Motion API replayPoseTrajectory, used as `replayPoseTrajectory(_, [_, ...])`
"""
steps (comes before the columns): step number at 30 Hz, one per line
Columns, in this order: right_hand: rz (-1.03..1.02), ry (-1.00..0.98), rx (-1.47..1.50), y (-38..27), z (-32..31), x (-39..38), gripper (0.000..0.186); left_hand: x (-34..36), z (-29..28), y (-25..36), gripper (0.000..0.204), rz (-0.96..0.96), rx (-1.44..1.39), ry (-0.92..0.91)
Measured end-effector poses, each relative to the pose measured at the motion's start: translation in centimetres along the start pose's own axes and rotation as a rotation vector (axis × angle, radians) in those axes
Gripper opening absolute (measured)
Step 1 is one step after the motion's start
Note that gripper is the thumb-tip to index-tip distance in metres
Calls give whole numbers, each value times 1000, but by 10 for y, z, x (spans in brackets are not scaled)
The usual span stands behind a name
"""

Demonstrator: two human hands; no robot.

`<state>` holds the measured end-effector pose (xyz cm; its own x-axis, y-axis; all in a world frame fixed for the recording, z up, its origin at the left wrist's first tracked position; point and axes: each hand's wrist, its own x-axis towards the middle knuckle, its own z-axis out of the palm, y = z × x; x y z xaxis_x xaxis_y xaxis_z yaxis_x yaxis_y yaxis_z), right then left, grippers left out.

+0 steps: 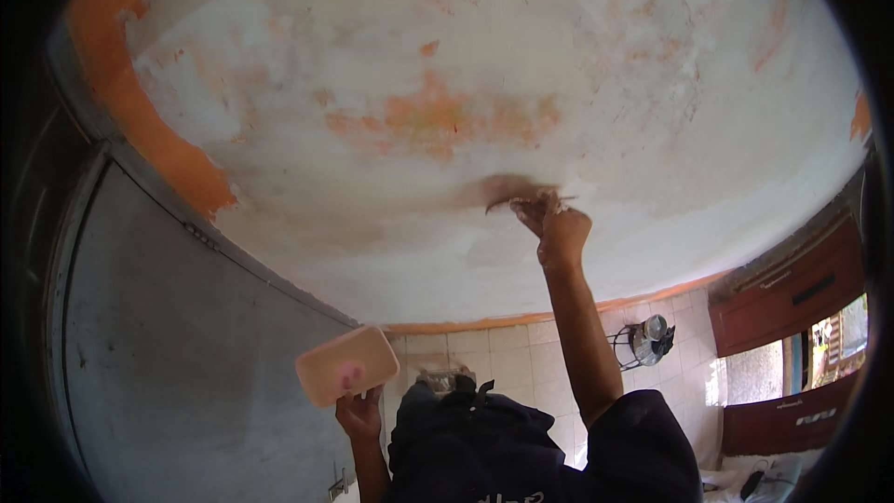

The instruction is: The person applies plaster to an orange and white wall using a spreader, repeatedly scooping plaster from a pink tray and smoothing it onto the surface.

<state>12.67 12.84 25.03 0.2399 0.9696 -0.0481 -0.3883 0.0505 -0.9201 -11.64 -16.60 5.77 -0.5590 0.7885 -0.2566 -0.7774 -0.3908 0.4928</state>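
My right hand [557,228] is raised against the wall [400,224], its fingers closed around a thin-bladed putty scraper [506,204] seen nearly edge-on. White paste clings to the fingers, and a dark shadow falls on the wall beside the blade. The wall carries a whitish coat with orange and yellowish patches showing through. Lower left, my left hand [360,415] grips a peach-coloured rectangular plastic tub [326,368] by its lower side. The tub is tilted, with pink spots on the face toward me; what it holds cannot be made out.
A grey door [186,335] stands at the left, beside an orange strip [177,163] of wall. Below, a pale tiled floor [507,349] carries a black metal stand [643,343] with a shiny vessel. Reddish-brown door panels [792,289] flank a bright opening at the right.
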Motion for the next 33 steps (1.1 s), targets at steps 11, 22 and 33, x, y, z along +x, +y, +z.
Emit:
replayPoseTrajectory(11, [40, 66, -20, 32, -68, -78, 22, -3, -15, 0, 52, 15, -13, 12])
replayPoseTrajectory(22, [295, 204, -18, 156, -36, -53, 15, -8, -11, 12, 52, 21, 42, 28])
replayPoseTrajectory(33, [104, 82, 140, 12, 71, -46, 18, -13, -6, 4, 58, 59, -50, 56])
